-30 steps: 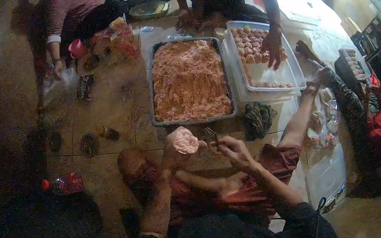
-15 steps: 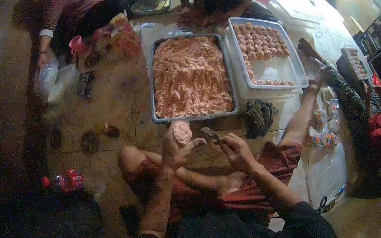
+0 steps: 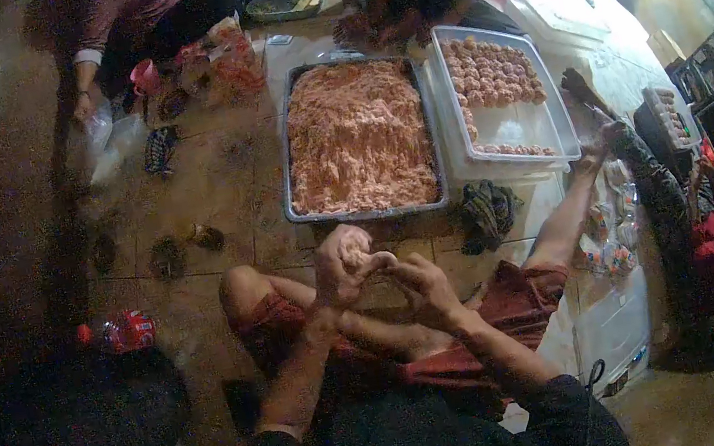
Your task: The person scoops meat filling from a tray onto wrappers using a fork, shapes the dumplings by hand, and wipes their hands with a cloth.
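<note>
My left hand (image 3: 339, 273) is closed around a rounded, pale pink lump of minced mixture (image 3: 354, 244), just in front of the tray. My right hand (image 3: 424, 283) has its fingers bent and pressed together, its fingertips meeting the left thumb beside the lump. The fork seen in it a moment earlier is hidden from this angle. Beyond my hands lies a large dark-rimmed tray (image 3: 357, 138) heaped with pinkish mince-like mixture, its surface ridged. To its right, a clear plastic box (image 3: 515, 123) holds rows of shaped balls (image 3: 488, 73), with a gap between rows.
A dark crumpled cloth (image 3: 488, 212) lies right of the tray's near corner. A bottle with a red label (image 3: 128, 331) is on the tiles at left. Other people sit across and at right, one near a smaller box of balls (image 3: 668, 117). A pink cup (image 3: 144, 77) stands far left.
My right hand has moved left and up against my left hand, and the fork has gone out of sight. The left hand has turned inward and its fingers have curled around the lump.
</note>
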